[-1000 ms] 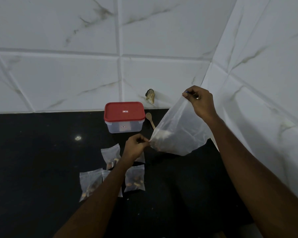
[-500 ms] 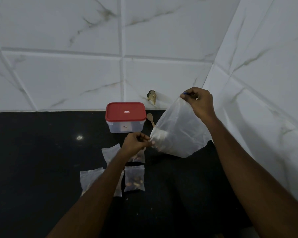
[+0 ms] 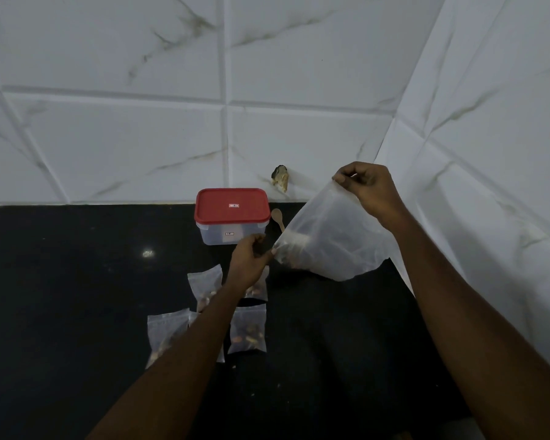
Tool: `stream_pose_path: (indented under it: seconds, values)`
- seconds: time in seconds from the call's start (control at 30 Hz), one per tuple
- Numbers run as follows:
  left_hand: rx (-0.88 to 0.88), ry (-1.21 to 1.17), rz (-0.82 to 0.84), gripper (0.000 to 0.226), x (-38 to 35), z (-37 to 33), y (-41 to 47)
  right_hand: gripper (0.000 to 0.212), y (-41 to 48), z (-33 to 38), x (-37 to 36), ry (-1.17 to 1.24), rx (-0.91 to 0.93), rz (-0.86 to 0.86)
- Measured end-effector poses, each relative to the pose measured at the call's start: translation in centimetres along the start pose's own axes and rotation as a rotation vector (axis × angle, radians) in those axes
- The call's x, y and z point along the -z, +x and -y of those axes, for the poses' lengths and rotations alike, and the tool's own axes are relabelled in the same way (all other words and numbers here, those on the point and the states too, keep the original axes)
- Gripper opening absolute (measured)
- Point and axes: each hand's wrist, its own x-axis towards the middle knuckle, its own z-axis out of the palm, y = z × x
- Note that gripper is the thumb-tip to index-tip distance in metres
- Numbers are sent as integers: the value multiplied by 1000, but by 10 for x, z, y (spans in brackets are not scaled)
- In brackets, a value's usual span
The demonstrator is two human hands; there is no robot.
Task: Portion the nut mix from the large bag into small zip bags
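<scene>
Black counter, red-lidded box — label unreadable, left grip, right grip pinching large bag

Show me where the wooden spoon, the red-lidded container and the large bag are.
wooden spoon (image 3: 276, 215): head view, on its bowl.
red-lidded container (image 3: 231, 212): head view, on the top of the lid.
large bag (image 3: 334, 239): head view, on the middle of its clear side.

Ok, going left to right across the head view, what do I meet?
Leftmost small bag → container → spoon → large bag. The other small bags overlap the container's span, so they are left out.
</scene>
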Motion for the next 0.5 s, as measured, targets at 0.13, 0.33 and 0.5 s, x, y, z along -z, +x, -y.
stream_pose_path:
  seconds: [0.13,0.33,0.5]
  values:
    - [-25,67,100,18,-4,5,1,3,-1,2,-2,27,14,-43]
    - [-3,4,114,17,-10,6,-5,3,-1,-4,1,84,-34,-115]
    - [39,-57,51,10,-11,8,-7,2,-1,-5,3,89,-40,-141]
